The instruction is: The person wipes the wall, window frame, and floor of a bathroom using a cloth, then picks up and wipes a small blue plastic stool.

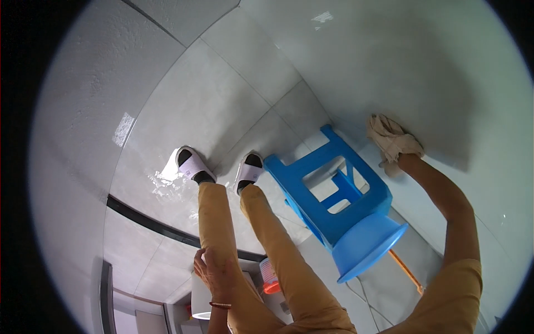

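Note:
A beige cloth is bunched against the pale wall at the right, and my right hand grips it, its fingers mostly covered by the folds. On my thigh, at the lower middle, rests my left hand, with nothing seen in it and a beaded bracelet at the wrist. Between my legs and the wall stands a blue plastic stool. A light blue plastic basin is tilted against the stool's near end.
Water glistens on the tiled floor beside my slippers. A black threshold strip crosses the floor at the left. An orange stick, a thin cable and a red and white bucket lie lower down.

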{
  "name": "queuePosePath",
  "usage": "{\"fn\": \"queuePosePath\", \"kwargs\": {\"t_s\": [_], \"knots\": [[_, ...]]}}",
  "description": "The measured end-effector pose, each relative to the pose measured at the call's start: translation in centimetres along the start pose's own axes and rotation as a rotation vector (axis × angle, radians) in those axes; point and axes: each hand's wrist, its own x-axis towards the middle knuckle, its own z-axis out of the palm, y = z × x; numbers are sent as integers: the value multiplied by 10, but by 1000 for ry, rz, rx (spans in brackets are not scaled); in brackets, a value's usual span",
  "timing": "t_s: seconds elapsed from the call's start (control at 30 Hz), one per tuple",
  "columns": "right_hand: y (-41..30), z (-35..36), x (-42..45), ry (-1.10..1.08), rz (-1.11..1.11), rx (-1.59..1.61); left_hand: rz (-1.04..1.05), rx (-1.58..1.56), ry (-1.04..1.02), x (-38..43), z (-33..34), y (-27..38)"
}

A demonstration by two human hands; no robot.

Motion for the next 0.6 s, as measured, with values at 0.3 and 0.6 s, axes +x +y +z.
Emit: {"fn": "queuePosePath", "kwargs": {"t_s": [0.3, 0.6], "knots": [[60, -78, -19, 403, 227, -57, 12, -30, -28, 1, 1, -1], [60, -97, 9, 613, 290, -258, 1, 51, -50, 4, 1, 1]]}}
